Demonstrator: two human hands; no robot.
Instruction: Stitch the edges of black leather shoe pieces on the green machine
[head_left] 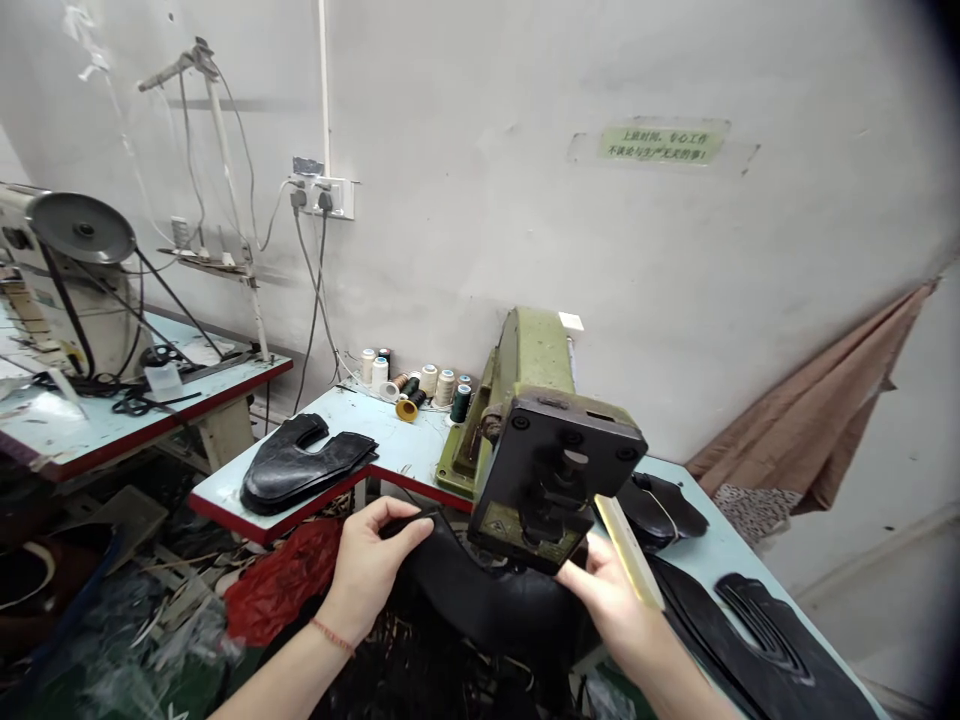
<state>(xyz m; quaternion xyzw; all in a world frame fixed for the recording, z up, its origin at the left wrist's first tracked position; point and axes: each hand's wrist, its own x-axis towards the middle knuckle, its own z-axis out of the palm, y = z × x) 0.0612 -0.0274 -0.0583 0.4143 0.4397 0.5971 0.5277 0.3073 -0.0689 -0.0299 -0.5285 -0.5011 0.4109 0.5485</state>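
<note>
A curved black leather piece [491, 600] lies across the working area under the head of a green machine [559, 480]. My left hand [375, 560] pinches the left end of this leather between thumb and fingers. At its right end, close beside the machine head, my right hand [619, 605] has thumb and fingers closed on the leather. A pale yellow-edged plate on the machine [628, 552] covers part of the right hand's fingers. Where the leather passes beneath the head, its edge is hidden.
A stack of curved black leather pieces [289, 475] rests on the light blue table [225, 490] at left. More black pieces [757, 640] lie at right, beside a tied bundle [660, 510]. Thread spools [427, 380] stand behind. A red plastic bag [289, 580] sits below.
</note>
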